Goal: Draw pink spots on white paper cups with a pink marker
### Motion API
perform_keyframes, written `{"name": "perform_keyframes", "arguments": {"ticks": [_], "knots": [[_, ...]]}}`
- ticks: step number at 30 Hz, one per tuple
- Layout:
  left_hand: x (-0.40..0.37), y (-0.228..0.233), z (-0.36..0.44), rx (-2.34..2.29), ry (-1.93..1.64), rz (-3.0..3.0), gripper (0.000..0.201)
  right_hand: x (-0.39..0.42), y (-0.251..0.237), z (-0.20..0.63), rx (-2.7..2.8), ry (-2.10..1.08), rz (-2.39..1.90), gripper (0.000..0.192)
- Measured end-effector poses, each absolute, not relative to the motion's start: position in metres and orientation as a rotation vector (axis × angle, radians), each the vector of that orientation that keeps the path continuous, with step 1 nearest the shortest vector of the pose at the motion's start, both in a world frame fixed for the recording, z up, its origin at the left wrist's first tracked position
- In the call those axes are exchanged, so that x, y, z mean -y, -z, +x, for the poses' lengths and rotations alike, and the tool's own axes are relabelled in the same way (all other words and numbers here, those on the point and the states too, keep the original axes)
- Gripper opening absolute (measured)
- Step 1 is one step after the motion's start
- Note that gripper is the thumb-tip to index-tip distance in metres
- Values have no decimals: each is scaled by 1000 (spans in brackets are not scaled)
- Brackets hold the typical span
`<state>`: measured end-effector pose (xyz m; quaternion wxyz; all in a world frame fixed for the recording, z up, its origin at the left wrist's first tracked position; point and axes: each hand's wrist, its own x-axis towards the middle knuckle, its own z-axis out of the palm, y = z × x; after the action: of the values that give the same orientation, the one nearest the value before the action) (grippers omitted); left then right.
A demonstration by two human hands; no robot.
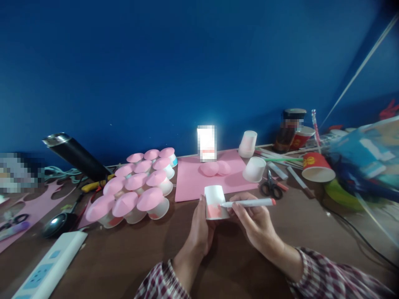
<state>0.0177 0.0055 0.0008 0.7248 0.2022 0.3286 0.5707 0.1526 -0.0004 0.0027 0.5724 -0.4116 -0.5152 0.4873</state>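
Gripping the upturned white cup (pixel 215 202) in your left hand (pixel 199 230), at 6 o'clock on the tabletop (pixel 124 257), your right hand (pixel 254 220) pinches the marker (pixel 249 203); squeezing harder may dent the cup and smear colour.

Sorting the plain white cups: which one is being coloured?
The white cup held upside down in the left hand; the right hand's marker touches it.

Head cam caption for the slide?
Left hand holds a white paper cup; right hand colours it with a marker.
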Motion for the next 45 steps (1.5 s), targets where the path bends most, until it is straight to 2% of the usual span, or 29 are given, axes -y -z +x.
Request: {"name": "perform_keyframes", "arguments": {"ticks": [5, 16, 23, 31, 45], "knots": [[-5, -1, 18, -745, -1260, 457, 49, 1, -4, 153, 1196, -1151, -969, 19], [-3, -2, 19, -773, -1298, 463, 42, 1, -2, 151, 1234, -1137, -953, 18], [-5, -5, 20, -791, -1295, 455, 47, 1, -4, 154, 1275, -1122, -957, 17], [-3, -1, 18, -779, -1310, 482, 41, 1, -3, 153, 1256, -1145, -946, 15], [-4, -2, 19, -801, -1308, 476, 46, -3, -1, 155, 1297, -1136, -926, 17]]}}
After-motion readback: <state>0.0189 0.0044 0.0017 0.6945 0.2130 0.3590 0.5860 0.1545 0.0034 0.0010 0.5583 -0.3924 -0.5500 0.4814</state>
